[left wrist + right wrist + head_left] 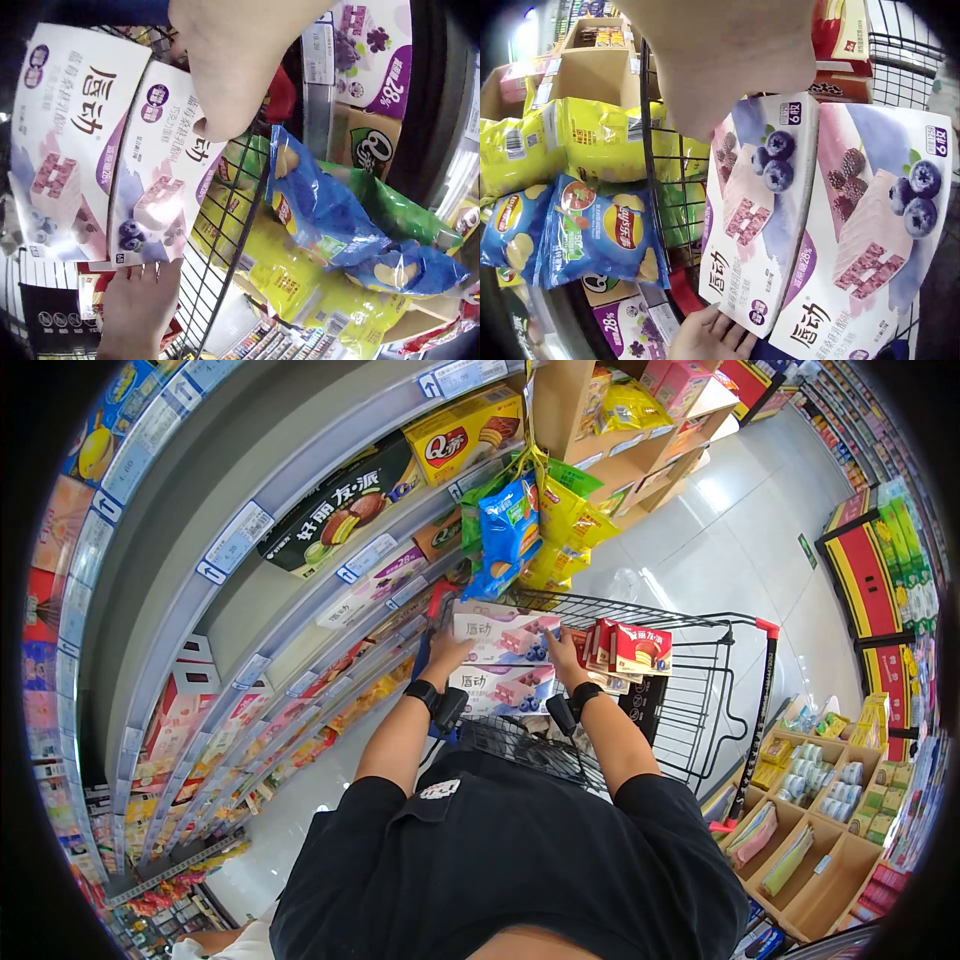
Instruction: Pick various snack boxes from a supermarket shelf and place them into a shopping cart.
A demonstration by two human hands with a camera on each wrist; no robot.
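Both hands hold a white cake box [490,625] with blueberries pictured on it, over the shopping cart [700,700]. My left hand [447,657] grips its left end, the thumb lying over the top face in the left wrist view. At the opposite end, my right hand [566,658] grips the box, its fingers [142,296] seen against the end edge. A second, matching cake box [870,225] lies alongside, on the side nearer my body. Red snack boxes [640,648] are in the cart to the right of my right hand.
Shelves hold a black pie box [345,505] and a yellow box [465,432] at left. Blue [604,232] and yellow chip bags [570,530] hang by the cart's far side. Wooden bins [815,860] stand at right. The cart handle [757,720] has red ends.
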